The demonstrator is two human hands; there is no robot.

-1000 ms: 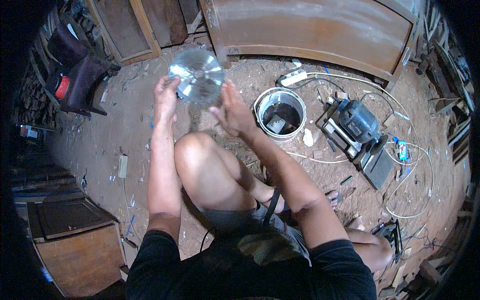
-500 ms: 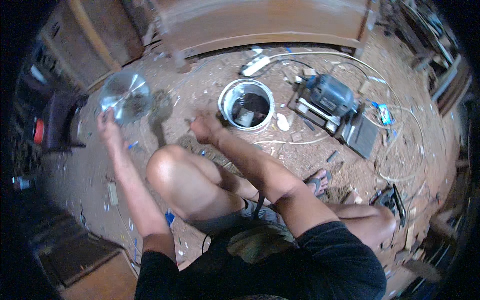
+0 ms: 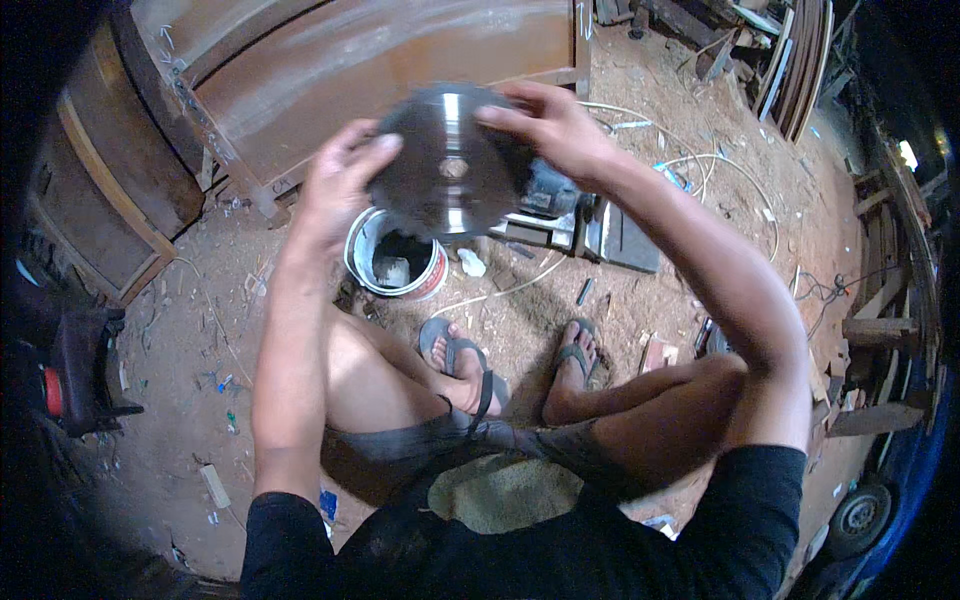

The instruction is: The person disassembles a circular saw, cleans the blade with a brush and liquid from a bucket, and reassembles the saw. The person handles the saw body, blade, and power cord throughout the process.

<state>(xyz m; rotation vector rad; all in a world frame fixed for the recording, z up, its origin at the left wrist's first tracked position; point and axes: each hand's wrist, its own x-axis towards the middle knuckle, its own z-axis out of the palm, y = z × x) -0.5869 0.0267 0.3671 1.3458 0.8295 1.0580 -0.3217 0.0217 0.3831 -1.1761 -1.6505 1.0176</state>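
We can read no printed words with certainty. On the left upright of the large brown wooden panel frame, at 10 o'clock, we see a pale hand-drawn arrow pointing up, with loose pale strokes below it. A small dark handwritten mark stands at that frame's lower corner. More pale strokes sit on its right post, between 12 and 1 o'clock. Near the centre, toward 10 o'clock, the round white plastic bucket bears red print, illegible to us. The round grey toothed metal blade, toward 12 o'clock, is too blurred for reading.
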